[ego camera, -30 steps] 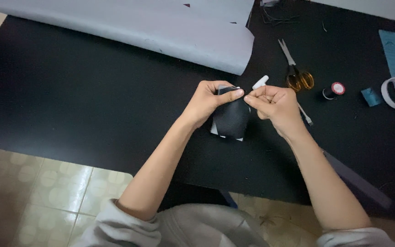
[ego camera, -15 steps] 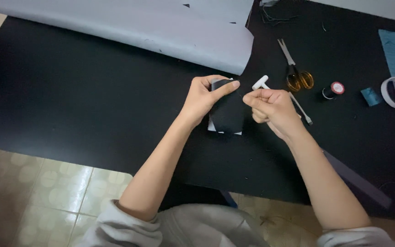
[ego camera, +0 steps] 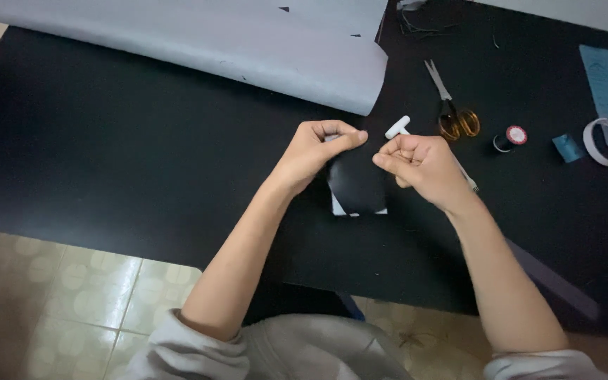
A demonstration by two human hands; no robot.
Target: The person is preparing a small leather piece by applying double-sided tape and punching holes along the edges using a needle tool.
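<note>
Black fabric piece (ego camera: 355,184) pinched in left-hand fingers (ego camera: 350,138) — right fingers (ego camera: 388,162) clenched — over black tabletop (ego camera: 107,141).

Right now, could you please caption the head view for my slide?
Left hand pinches a black fabric piece while right hand grips a white tool.

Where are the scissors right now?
In the head view, the scissors lie on the black table, just beyond the right hand, with the small thread spool to their right and the grey sheet to their left.
</note>
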